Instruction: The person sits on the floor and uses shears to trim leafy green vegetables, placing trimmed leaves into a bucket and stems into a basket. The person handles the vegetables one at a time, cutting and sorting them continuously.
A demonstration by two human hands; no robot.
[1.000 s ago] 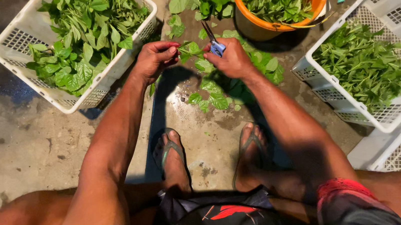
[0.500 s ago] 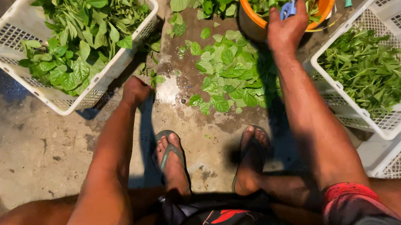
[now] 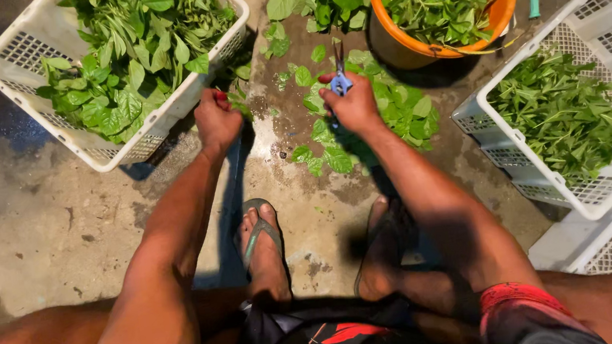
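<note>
Now, head view: the right hand (image 3: 354, 105) is wrapped around blue-handled scissors (image 3: 340, 76), blades pointing up over the loose leaves (image 3: 399, 111) on the wet floor (image 3: 43, 225). The left hand (image 3: 216, 119) is closed, maybe on a stem, beside the basket (image 3: 6, 64); the blades could nick those fingers.

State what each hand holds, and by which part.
The right hand grips blue-handled scissors by the handles, blades pointing away. The left hand is closed in a fist; anything inside is hidden.

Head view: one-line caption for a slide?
Seated person's right hand holds blue scissors over loose leaves; left hand reaches by a white basket of greens.
</note>
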